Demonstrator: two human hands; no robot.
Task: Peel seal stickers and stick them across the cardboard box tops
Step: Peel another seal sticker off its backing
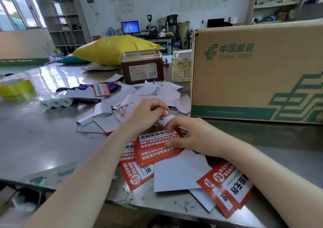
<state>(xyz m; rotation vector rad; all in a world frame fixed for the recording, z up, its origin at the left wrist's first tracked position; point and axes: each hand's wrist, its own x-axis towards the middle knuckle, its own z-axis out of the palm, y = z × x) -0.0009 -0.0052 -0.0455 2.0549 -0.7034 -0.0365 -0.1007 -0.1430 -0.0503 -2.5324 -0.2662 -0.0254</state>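
A stack of red-and-white seal stickers (pixel 153 147) lies on the steel table in front of me. My right hand (pixel 190 136) curls over the stack's right end, thumb and fingers pinching the top sticker's edge. Just beyond it, my left hand (pixel 146 114) hovers with curled fingers over white backing scraps; whether it holds one I cannot tell. A large China Post cardboard box (pixel 257 73) stands at the right, its top out of view. More stickers (pixel 227 184) lie loose near the table's front edge.
Peeled white backing papers (pixel 157 91) litter the table's middle. Behind them stand a brown tin (pixel 141 66) and a small carton (pixel 180 66). A yellow tape roll (pixel 15 87) sits far left, clear rolls (pixel 56 102) nearby, and a yellow bag (pixel 111 50) lies at the back.
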